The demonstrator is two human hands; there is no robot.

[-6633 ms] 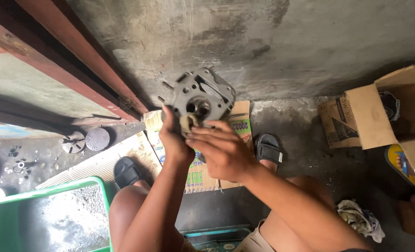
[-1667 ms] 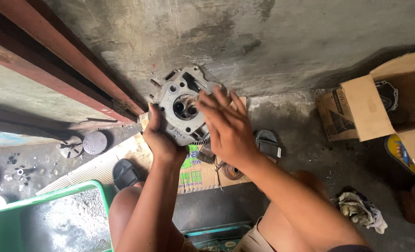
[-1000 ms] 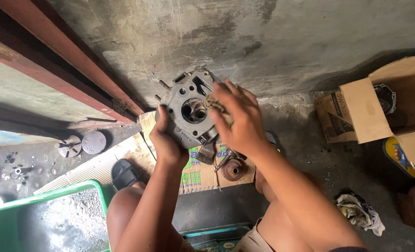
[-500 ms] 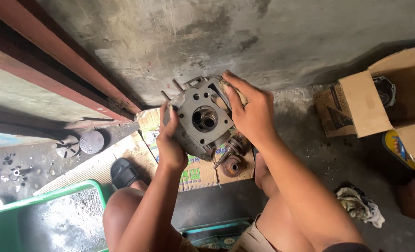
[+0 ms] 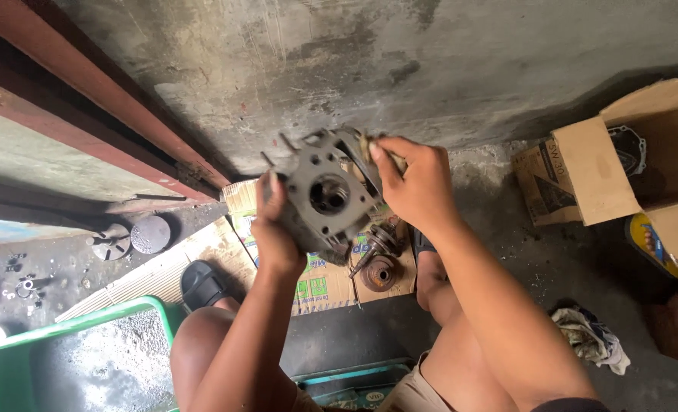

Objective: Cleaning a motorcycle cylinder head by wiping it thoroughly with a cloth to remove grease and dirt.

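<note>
The left hand (image 5: 276, 233) is closed around the lower left edge of a dark grey metal engine casting (image 5: 325, 197), thumb across its face, holding it up in the air in front of the concrete wall (image 5: 400, 69). The right hand (image 5: 415, 187) grips the casting's upper right edge, its fingertips pinched on a small pale piece there; what that piece is cannot be told. The casting faces the camera with its round bore near the middle and thin studs standing out at its upper left.

Under the hands, on the floor, lies a printed sheet of cardboard (image 5: 320, 282), and on its right part sit a rusty round cup-shaped part (image 5: 379, 273) and a small shafted metal part (image 5: 381, 243) just beside it. A black sandal (image 5: 202, 284) lies at the cardboard's left edge. Farther left on the floor are two round metal discs (image 5: 131, 236); a green tub (image 5: 72, 358) fills the lower left corner. Well apart on the right stands an open cardboard box (image 5: 621, 168), with a crumpled rag (image 5: 591, 339) on the floor below it.

To work this well, the left hand should probably keep the casting steady and square to the eye, clear of the studs, while the right hand's fingertips do the fine work at the rim.
</note>
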